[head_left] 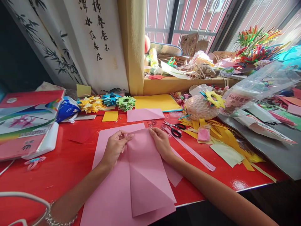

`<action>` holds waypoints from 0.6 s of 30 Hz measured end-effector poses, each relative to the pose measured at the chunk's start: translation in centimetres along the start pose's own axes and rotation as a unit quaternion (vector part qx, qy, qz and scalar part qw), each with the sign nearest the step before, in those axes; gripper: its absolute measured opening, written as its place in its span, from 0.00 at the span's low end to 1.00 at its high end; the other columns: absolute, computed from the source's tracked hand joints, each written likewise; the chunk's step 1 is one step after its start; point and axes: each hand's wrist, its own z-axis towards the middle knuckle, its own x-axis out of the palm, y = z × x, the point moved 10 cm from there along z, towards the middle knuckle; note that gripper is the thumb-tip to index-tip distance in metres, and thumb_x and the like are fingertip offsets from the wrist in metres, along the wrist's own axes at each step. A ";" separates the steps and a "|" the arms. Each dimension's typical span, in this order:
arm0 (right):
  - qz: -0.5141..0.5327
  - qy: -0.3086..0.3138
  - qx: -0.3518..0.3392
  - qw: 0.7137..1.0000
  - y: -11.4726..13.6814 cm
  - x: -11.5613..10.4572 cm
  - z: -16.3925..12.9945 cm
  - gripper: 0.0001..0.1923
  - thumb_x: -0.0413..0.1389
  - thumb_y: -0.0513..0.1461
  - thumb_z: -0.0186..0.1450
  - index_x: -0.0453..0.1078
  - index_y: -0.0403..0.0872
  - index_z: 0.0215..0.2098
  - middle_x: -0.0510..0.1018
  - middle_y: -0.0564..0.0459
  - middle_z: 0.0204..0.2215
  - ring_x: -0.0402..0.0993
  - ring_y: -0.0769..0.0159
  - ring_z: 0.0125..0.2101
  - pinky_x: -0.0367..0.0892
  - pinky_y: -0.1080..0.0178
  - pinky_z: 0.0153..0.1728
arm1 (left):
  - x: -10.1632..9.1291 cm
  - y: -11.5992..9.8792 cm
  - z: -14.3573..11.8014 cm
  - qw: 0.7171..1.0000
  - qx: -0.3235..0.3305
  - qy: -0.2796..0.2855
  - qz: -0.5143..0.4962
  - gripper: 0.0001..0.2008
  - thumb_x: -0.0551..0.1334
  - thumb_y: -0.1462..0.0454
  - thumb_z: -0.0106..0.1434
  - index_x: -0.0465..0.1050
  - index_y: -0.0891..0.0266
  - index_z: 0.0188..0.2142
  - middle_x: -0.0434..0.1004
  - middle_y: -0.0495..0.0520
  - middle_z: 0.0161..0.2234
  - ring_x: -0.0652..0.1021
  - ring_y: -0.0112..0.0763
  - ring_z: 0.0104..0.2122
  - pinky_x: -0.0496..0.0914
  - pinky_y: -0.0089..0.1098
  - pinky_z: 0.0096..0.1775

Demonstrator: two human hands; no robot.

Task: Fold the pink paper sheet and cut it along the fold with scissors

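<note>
A folded pink paper sheet [145, 169] lies on a larger pink sheet [108, 194] on the red table [61, 166]. My left hand [115, 147] pinches the folded sheet's top left corner. At the top right corner my right hand [161, 141] presses the sheet's edge with its fingers. A diagonal crease runs across the lower half of the folded sheet.
Black-handled scissors [176, 128] and a pink paper strip [190, 150] lie just right of my right hand. Another pink sheet [144, 114], yellow paper [157, 102], folded paper stars [107, 102] and yellow scraps [225, 135] crowd the far side. Paper packs [25, 122] sit left.
</note>
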 end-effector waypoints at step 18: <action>0.052 0.014 0.031 0.998 -0.5 0.4 0.1 0.14 0.50 0.48 0.61 0.65 0.45 0.30 0.65 0.56 0.25 0.58 0.72 0.25 0.56 0.69 0.25 | 0.1 -0.1 0.0 1.000 -0.012 0.003 -0.029 0.06 0.62 0.63 0.55 0.68 0.62 0.31 0.63 0.43 0.23 0.58 0.15 0.15 0.52 0.25 0.23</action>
